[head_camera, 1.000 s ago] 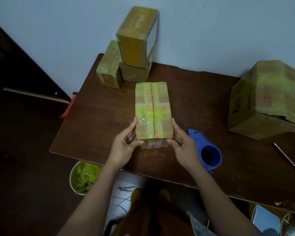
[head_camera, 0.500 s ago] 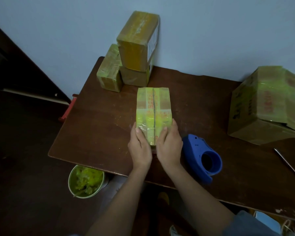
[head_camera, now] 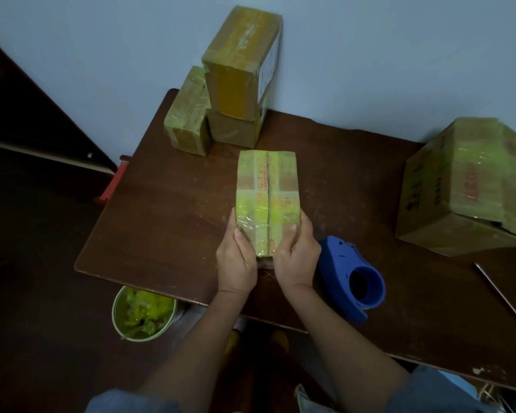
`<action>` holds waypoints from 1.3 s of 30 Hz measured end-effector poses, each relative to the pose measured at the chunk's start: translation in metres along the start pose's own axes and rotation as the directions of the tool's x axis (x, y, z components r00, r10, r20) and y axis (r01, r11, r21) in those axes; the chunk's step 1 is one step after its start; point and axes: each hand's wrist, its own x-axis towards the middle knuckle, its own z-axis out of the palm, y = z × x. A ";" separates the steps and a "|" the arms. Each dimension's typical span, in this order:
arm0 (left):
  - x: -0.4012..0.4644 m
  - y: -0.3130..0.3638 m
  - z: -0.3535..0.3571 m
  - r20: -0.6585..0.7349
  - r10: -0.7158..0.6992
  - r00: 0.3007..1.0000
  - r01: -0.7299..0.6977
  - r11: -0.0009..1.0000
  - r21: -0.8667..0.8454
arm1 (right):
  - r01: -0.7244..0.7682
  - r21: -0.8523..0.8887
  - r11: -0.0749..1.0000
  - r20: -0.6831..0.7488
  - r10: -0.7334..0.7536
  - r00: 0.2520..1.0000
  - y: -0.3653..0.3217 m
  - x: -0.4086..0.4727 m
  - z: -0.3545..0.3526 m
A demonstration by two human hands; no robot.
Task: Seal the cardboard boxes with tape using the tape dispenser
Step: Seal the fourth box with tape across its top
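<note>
On the desk [head_camera: 167,234], the long box [head_camera: 267,201] near the front edge is now gripped at its near end by the left hand [head_camera: 236,257] and right hand [head_camera: 297,257], thumbs smoothing tape; a moment ago they flanked it. The blue dispenser [head_camera: 350,278] lies idle beside them.

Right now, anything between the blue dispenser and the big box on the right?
Head view: only bare tabletop between the tape dispenser and the large box.

Dim, cool light is falling evenly from above, leaving the floor [head_camera: 42,293] nearly black. Glare is showing on the taped box [head_camera: 267,201], while the wide lens is bending and blurring the right-hand carton [head_camera: 465,186].
</note>
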 end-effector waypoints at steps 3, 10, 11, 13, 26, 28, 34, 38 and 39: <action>-0.002 0.006 -0.005 -0.057 -0.028 0.998 0.026 0.999 -0.033 | -0.110 0.016 0.994 0.060 0.109 0.992 -0.003 0.004 -0.010; 0.028 0.027 -0.012 0.092 -0.388 0.917 0.395 0.916 -0.068 | -0.285 -0.040 0.958 0.249 0.286 0.925 -0.020 0.032 -0.023; 0.029 0.032 -0.008 0.122 -0.385 0.915 0.391 0.920 -0.030 | -0.264 -0.079 0.961 0.255 0.275 0.927 -0.026 0.028 -0.017; 0.027 0.034 -0.001 0.137 -0.348 0.927 0.338 0.937 0.091 | -0.150 -0.199 0.969 0.218 0.193 0.957 -0.028 0.020 -0.007; 0.025 0.024 0.000 0.022 -0.238 0.971 0.236 0.970 0.062 | -0.098 -0.288 0.952 0.233 0.169 0.958 -0.027 0.026 -0.013; 0.026 0.021 -0.004 0.055 -0.228 0.972 0.225 0.973 0.057 | -0.097 -0.277 0.956 0.240 0.166 0.957 -0.026 0.028 -0.016; 0.032 0.015 -0.020 0.412 -0.493 0.767 0.543 0.840 -0.006 | -0.114 -0.189 0.975 0.282 0.165 0.945 -0.027 0.029 -0.020; 0.035 0.010 -0.027 0.425 -0.387 0.818 0.379 0.919 0.108 | -0.084 -0.194 0.977 0.379 0.154 0.912 -0.028 0.035 -0.026; 0.036 0.011 -0.028 0.434 -0.353 0.829 0.337 0.934 0.116 | -0.089 -0.187 0.978 0.397 0.159 0.904 -0.028 0.036 -0.029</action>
